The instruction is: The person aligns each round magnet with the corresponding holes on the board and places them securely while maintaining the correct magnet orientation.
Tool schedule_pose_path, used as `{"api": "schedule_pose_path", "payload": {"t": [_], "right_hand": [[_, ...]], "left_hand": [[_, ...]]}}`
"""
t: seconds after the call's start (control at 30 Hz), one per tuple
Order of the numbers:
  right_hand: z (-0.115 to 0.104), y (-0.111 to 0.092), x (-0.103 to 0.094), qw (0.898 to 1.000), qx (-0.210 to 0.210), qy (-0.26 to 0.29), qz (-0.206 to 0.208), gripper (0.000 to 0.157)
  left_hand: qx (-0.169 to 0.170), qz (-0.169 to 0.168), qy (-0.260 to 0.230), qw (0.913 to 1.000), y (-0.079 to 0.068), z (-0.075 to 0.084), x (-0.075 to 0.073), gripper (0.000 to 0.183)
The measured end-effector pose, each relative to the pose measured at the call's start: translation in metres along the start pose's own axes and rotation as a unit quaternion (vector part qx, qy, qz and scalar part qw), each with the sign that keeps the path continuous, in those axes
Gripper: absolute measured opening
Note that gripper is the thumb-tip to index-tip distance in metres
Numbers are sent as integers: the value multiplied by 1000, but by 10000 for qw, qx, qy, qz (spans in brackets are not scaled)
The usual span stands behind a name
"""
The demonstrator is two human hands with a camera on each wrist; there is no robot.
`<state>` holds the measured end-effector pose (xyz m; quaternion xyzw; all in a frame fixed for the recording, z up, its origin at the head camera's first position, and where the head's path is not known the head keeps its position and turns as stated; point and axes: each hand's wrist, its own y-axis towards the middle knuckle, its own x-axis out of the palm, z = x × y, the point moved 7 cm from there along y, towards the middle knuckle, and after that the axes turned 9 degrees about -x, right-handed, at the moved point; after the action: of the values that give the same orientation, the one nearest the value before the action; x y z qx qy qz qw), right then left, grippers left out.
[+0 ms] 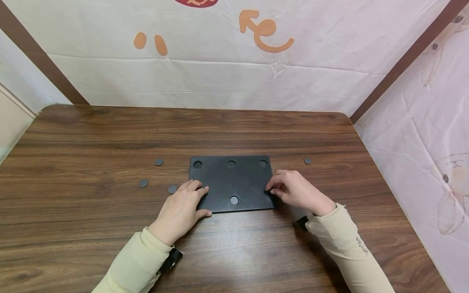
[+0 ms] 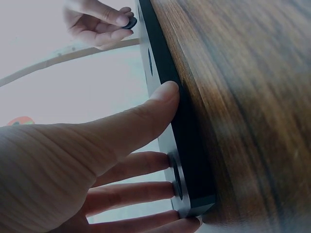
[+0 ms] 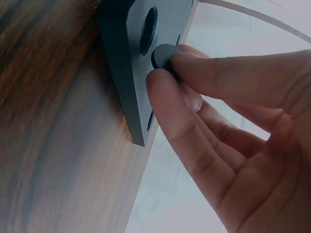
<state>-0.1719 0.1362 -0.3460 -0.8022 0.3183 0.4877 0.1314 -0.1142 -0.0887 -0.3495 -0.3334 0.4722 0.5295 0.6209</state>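
Note:
A flat black board [image 1: 238, 179] with round recesses lies on the table. My left hand [image 1: 181, 207] rests on its near left corner. In the left wrist view the fingers extend over the top face beside a recess and the thumb [image 2: 163, 97] touches the front edge. My right hand [image 1: 294, 189] pinches a small dark disc [image 3: 165, 57] between thumb and fingers, tilted close over the board's right end near a recess [image 3: 149, 30]. A grey disc [image 1: 234, 200] sits in the near middle recess. The three far recesses show dark.
Loose grey discs lie on the wood-grain table [image 1: 234, 252]: a far-left disc [image 1: 159, 162], a leftmost disc [image 1: 143, 183], another disc [image 1: 172, 189] beside my left hand, and a disc [image 1: 307, 161] beyond my right hand. A pale printed curtain [image 1: 220, 81] hangs behind the table.

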Motion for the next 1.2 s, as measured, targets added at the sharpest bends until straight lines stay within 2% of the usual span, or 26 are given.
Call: {"api": "schedule_pose_path", "payload": {"t": [0.4,0.7,1.2], "right_hand": [[-8,0,3,9995,-206,30,-241,22],[-9,0,5,9994,-119,21,-315,22],[-10,-1,7,9997,-90,-121,-203,19]], "left_hand": [[4,4,7,10000,0,0,-1,56],[0,-4,-1,10000,0,0,-2,55],[-12,-27,-26,10000,0,-1,-4,55]]}}
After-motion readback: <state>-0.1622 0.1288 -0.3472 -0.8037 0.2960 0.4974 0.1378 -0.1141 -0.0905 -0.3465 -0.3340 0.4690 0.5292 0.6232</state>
